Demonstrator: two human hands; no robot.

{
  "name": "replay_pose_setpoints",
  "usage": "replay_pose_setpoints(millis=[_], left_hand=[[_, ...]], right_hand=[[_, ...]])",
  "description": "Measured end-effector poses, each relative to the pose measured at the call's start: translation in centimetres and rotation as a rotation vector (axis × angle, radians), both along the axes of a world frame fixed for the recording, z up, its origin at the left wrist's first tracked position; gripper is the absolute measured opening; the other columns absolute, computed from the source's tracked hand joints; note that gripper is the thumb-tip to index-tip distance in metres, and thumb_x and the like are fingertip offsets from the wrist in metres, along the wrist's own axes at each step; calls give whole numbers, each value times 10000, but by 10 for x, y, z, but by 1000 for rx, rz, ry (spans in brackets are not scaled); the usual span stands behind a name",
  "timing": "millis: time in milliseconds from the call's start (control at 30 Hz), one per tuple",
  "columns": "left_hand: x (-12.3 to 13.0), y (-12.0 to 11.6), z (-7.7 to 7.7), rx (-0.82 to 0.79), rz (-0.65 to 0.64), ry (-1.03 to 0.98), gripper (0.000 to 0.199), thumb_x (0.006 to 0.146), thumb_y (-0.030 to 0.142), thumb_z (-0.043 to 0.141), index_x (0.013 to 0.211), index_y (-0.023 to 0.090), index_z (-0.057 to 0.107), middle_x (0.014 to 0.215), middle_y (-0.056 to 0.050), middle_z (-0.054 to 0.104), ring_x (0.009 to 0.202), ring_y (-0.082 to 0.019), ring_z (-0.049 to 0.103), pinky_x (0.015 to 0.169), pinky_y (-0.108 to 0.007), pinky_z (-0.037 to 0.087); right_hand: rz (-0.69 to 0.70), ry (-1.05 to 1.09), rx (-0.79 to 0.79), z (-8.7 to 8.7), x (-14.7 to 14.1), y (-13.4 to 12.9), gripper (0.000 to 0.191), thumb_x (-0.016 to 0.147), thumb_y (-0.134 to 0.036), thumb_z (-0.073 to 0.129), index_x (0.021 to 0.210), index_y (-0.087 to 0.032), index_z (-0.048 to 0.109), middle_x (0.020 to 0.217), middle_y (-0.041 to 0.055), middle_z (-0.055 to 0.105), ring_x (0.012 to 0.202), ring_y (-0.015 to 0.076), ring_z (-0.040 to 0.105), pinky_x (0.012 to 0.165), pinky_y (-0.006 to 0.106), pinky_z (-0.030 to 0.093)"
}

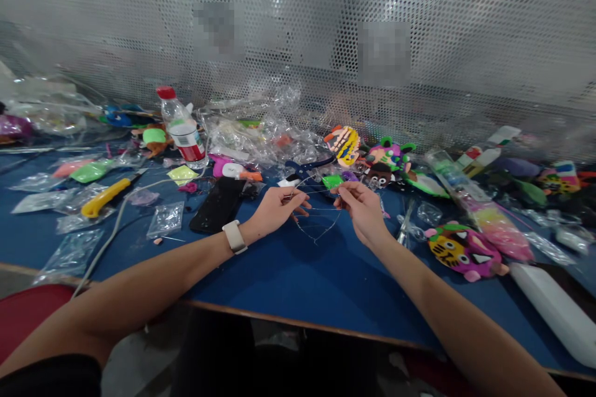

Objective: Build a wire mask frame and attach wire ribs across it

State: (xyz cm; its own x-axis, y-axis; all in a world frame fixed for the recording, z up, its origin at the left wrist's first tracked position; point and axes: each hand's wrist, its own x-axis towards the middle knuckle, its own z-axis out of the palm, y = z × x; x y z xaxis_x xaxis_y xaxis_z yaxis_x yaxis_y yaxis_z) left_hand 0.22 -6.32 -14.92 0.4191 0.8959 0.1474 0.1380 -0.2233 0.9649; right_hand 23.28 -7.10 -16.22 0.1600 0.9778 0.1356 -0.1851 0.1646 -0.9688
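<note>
A thin, light wire (315,239) bent into a rough frame hangs between my hands above the blue table (298,285), its lower part coming to a point. My left hand (282,208), with a pale watch band on the wrist, pinches the wire's left side. On the right side, my right hand (358,205) has the wire between thumb and fingers. Just beyond my hands lie dark-handled pliers (310,166) and a bright green piece (332,182).
A black phone (216,206), yellow cutter (106,197) and bottle (184,130) stand or lie at left. Colourful clay masks (465,251) are at right, near a white block (554,310). Plastic bags line the perforated metal screen (298,25) behind.
</note>
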Motion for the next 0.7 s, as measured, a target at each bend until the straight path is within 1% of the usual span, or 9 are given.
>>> replay_pose_setpoints(millis=[133,233,267,333,433,567,700], left_hand=[[0,0,-3,101,46,41,306,998,458,649,905,174,713,850,-72,778,738,-181,771,582,-253,600],[-1,1,-5,118,92,35,238,967,420,686,994,184,681,779,-40,745,647,-153,712,558,-256,572],[-1,1,-5,113,89,29,235,961,417,694,1006,188,668,764,-32,736,623,-147,695,554,-258,568],[1,1,-6,87,49,-2,231,958,420,694,967,194,645,737,-21,715,600,-142,684,549,-262,569],[4,-1,-7,27,-26,-76,247,965,423,683,896,195,616,713,-10,686,623,-149,711,575,-271,598],[8,-7,-6,-37,-24,-138,239,956,406,697,903,190,610,734,-5,684,662,-154,743,610,-273,630],[9,-10,-4,-62,-24,-150,234,947,390,716,895,184,618,746,-5,671,675,-153,745,609,-266,638]], right_hand=[[-8,-45,27,2,3,1,273,766,-426,864,885,-222,728,905,44,806,606,135,617,595,311,507],[-9,-76,44,4,4,1,254,784,-419,839,893,-220,724,910,47,804,590,127,596,589,310,483],[-11,-85,49,4,4,1,249,789,-419,830,894,-221,721,907,46,802,584,124,588,586,309,475],[-20,-101,61,6,3,0,242,798,-421,814,902,-224,719,896,42,796,576,122,573,578,307,460],[-48,-113,80,7,2,-1,224,830,-427,780,922,-232,720,881,29,786,571,123,565,567,305,451],[-63,-140,133,7,0,-3,219,907,-448,722,988,-244,720,900,14,770,557,119,582,562,308,465],[-65,-188,201,6,1,-3,203,912,-401,746,1040,-248,712,884,-3,735,560,112,585,562,309,481]])
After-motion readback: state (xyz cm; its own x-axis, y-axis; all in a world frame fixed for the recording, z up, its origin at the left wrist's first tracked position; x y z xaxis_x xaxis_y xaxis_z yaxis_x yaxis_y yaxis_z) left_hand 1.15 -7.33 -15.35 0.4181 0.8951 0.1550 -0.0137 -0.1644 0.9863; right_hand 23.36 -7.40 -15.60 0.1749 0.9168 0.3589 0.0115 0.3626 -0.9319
